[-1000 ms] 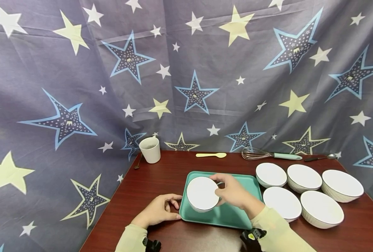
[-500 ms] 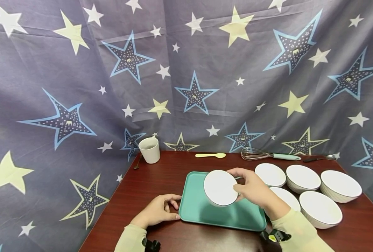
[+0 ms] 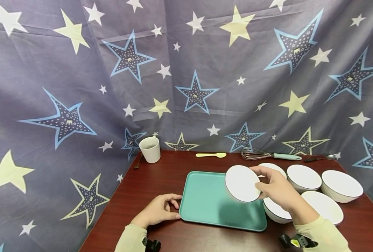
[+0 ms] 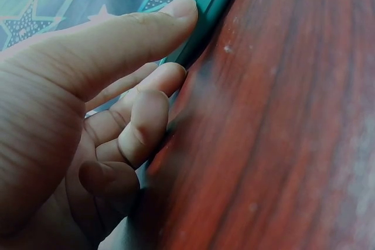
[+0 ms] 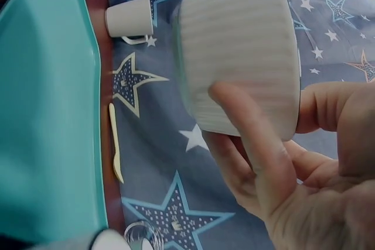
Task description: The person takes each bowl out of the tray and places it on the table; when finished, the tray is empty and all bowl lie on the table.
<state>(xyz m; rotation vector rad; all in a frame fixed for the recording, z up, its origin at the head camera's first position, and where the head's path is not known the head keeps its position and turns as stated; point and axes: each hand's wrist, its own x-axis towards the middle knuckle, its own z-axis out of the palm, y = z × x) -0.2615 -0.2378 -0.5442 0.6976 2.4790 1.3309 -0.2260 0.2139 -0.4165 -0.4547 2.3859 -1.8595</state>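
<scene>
In the head view my right hand (image 3: pixel 276 187) holds a white bowl (image 3: pixel 241 183) up over the right part of the green tray (image 3: pixel 202 196). Its fingers and thumb grip the bowl's right side, and the white inside tilts toward the head camera. From the right wrist, the bowl's ribbed outer wall (image 5: pixel 240 51) shows with fingers spread along it. My left hand (image 3: pixel 161 208) rests on the table at the tray's left edge. There the thumb and forefinger touch the tray's rim (image 4: pixel 208 7), while the other fingers bend loosely beneath the palm.
Several white bowls (image 3: pixel 323 206) stand in two rows right of the tray, partly hidden by my right hand. Along the back lie a yellow spoon (image 3: pixel 210 155), a whisk (image 3: pixel 271 155) and a dark-handled spoon (image 3: pixel 320 158). A white mug (image 3: pixel 152 152) stands back left, before a starry curtain (image 3: pixel 161 52).
My right hand has carried the bowl rightward, from over the tray's left part to over its right edge. The left hand stays at the tray's edge.
</scene>
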